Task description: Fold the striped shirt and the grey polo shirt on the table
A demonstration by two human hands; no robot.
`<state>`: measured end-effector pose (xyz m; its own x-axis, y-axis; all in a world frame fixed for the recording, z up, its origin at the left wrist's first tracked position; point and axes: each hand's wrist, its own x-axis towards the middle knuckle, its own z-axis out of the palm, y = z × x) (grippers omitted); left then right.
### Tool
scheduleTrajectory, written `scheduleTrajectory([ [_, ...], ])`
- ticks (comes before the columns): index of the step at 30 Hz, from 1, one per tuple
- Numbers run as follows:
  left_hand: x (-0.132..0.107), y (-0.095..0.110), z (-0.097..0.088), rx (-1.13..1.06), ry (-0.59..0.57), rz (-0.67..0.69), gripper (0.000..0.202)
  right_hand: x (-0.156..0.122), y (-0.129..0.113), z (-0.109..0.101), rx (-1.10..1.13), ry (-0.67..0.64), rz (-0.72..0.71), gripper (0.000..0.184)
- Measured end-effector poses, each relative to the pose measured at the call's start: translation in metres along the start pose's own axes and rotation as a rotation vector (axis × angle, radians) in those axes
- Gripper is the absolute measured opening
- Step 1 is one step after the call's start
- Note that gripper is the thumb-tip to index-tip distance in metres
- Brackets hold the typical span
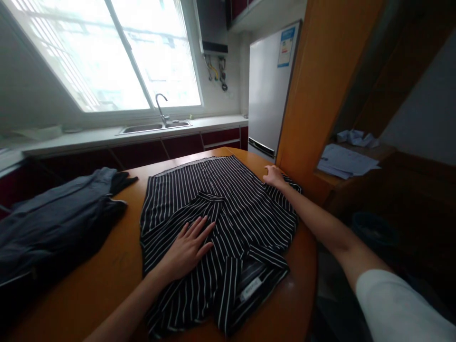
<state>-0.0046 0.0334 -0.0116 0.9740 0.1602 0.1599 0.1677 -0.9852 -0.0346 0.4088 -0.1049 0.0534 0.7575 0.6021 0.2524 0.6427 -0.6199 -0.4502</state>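
A black shirt with white stripes lies spread on the wooden table, its collar and white neck label towards me. One sleeve is folded across the body, with its cuff near the middle. My left hand rests flat on that folded sleeve, fingers stretched out. At the shirt's right edge, my right hand is over the other sleeve, which sticks out beside the wooden post. Its thumb and forefinger are apart, pointing left; the other fingers are mostly hidden.
Dark grey clothes are heaped on the table's left side. The wooden table has a rounded right edge. Beyond it are a counter with a sink and a fridge. Papers lie on a ledge right of the post.
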Motion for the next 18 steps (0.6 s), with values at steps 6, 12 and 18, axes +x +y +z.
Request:
scheduleTrajectory([
  [6,0.002,0.005,-0.006,-0.043,-0.029,-0.036,0.059,-0.007,0.049,-0.001,-0.142,-0.002,0.184,0.034],
  [12,0.001,0.007,-0.010,-0.073,-0.027,-0.056,0.058,-0.007,0.031,-0.009,-0.107,0.049,0.176,0.025],
  [18,0.003,0.005,-0.007,-0.111,0.026,-0.036,0.054,-0.025,-0.043,-0.017,0.022,0.141,-0.027,0.018],
])
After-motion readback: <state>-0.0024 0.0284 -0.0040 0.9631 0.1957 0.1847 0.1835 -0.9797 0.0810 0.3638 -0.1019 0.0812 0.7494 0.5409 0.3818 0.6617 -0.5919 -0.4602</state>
